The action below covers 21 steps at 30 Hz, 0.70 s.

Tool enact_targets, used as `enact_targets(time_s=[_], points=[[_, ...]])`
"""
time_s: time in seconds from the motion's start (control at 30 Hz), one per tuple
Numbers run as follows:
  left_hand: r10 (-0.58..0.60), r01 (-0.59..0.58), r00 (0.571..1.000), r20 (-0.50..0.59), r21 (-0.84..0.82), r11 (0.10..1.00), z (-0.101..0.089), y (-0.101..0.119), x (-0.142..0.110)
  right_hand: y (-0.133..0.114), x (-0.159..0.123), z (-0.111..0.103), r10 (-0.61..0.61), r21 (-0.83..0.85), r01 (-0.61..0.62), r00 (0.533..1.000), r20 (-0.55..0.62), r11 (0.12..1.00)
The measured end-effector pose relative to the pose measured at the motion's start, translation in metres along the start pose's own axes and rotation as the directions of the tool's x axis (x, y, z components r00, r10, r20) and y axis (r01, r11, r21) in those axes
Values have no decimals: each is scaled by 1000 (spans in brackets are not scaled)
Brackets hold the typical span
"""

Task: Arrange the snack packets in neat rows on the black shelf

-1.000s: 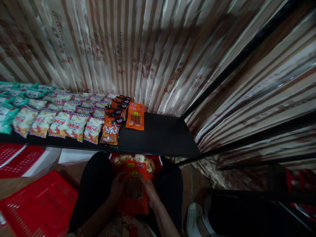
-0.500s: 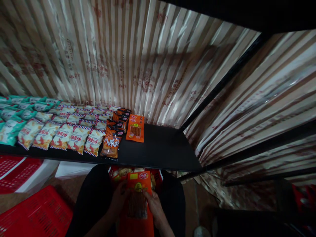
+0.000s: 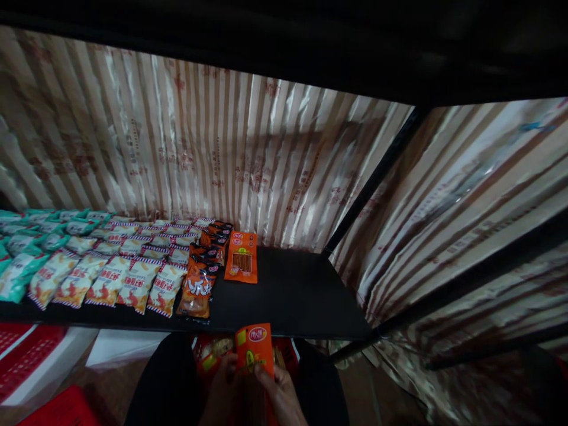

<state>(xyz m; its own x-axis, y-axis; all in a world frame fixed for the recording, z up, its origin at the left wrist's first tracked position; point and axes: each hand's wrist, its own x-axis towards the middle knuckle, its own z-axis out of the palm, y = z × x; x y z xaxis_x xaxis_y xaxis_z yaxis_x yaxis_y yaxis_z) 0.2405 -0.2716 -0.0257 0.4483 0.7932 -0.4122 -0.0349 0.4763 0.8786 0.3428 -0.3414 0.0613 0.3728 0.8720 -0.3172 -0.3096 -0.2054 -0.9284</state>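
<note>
Low in the head view, between my knees, I hold an orange snack packet (image 3: 260, 344) with both hands. My left hand (image 3: 224, 378) grips its left edge, fingers partly in shadow. My right hand (image 3: 281, 390) is closed on the right side, thumb across the front. The packet's lower part is dark and partly hidden by my hands. Beyond it, a similar orange packet (image 3: 242, 257) lies on the black shelf (image 3: 284, 296). Just left of that stands a row of darker orange-brown snack bags (image 3: 195, 290).
White snack bags (image 3: 164, 287) and green bags (image 3: 20, 275) fill the shelf's left part in rows. Red baskets (image 3: 57, 408) sit at lower left. A black post (image 3: 373, 183) slants up at the shelf's right end, before striped sheeting (image 3: 199, 136). A dark board (image 3: 266, 35) hangs overhead.
My view has tilted up, so the shelf appears lower. The held packet's top now bends and tilts more, and my hands sit closer together around it.
</note>
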Motion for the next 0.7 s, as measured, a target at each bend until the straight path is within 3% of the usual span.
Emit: enact_targets(time_s=[0.13, 0.27, 0.37, 0.5, 0.7], points=[[49, -47, 998, 35, -70, 996, 8, 7, -4, -7, -2, -1, -67, -49, 67, 998, 10, 997], [75, -75, 996, 54, -3, 997, 14, 22, -12, -8, -2, -2, -80, -33, 77, 992, -99, 996], [73, -80, 995, 63, 130, 988, 17, 31, -16, -9, 0, -1, -68, -11, 67, 988, -136, 998], [164, -172, 985, 53, 382, 908, 17, 33, -16, -15, 4, 4, -106, -15, 105, 982, -154, 994], [153, -189, 979, 136, 309, 932, 8, 26, -19, -20, 3, 17, -128, 41, 132, 987, -94, 990]])
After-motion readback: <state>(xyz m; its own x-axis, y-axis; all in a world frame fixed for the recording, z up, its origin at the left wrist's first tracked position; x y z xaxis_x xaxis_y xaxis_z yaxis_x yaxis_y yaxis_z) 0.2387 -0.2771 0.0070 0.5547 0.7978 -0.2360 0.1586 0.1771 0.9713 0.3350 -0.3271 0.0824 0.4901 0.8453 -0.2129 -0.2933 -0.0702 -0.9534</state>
